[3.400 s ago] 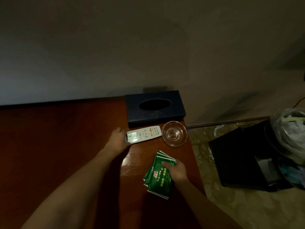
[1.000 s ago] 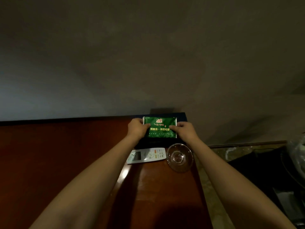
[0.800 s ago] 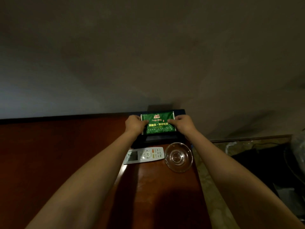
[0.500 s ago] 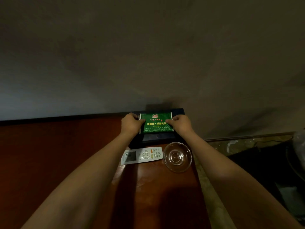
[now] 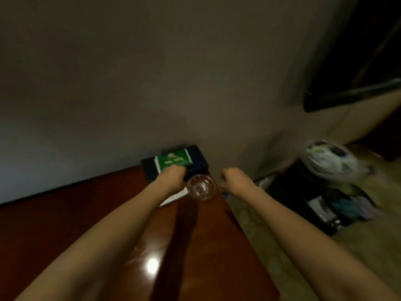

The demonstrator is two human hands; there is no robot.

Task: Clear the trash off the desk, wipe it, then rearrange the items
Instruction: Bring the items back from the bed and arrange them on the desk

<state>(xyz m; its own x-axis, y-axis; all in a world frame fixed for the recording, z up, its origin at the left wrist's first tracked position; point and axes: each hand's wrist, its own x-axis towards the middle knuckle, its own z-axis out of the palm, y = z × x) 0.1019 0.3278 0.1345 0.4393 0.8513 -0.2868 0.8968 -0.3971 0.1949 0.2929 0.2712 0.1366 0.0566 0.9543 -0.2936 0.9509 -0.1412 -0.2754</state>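
we rest our left hand (image 5: 173, 173) on the green packets (image 5: 173, 160) stacked atop the tissue box (image 5: 196, 162) to square them, its fingers hidden, while our right hand (image 5: 235, 178), loosely curled and holding nothing, hangs off the table (image 5: 65, 213) edge.

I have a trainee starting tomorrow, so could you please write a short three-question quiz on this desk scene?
1. True or false: the green packets lie on top of the dark tissue box.
2. Which hand reaches to the packets: A) left hand, B) right hand?
3. Fill in: the glass ashtray stands near the desk's ____ edge.

Key: 1 true; 2 A; 3 right.
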